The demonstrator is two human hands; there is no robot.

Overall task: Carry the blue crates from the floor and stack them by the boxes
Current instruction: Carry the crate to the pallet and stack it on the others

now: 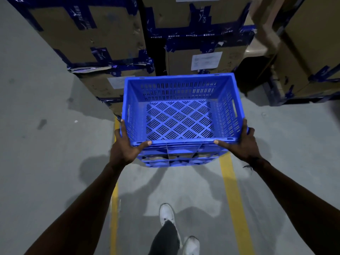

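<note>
Between the two outstretched arms, a blue crate (181,115) is hanging above the floor, upright and empty, its slotted bottom showing plainly. The left hand (127,144) is gripping the near left corner, thumb lying over the near rim and fingers wrapping down the side wall. The right hand (241,142) is doing the same at the near right corner. Both grips are looking firm and even, so the crate is sitting level.

Just past the crate's far rim, stacked cardboard boxes (202,57) bound with blue tape are rising like a wall, with a second stack (88,34) to the left and more boxes (309,57) to the right. Below, two yellow lines (231,190) are running along the grey concrete floor (46,153), and the person's white shoes (166,214) are stepping between them.

Judging from this, the carrying step is nearing its end: the crate is arriving at the boxes but is not yet set down. Whether another crate is already lying beneath it cannot be told, since the held one is hiding that spot. The next move is likely calling for a level lowering close to the boxes, with fingers kept clear of whatever the base lands on.
</note>
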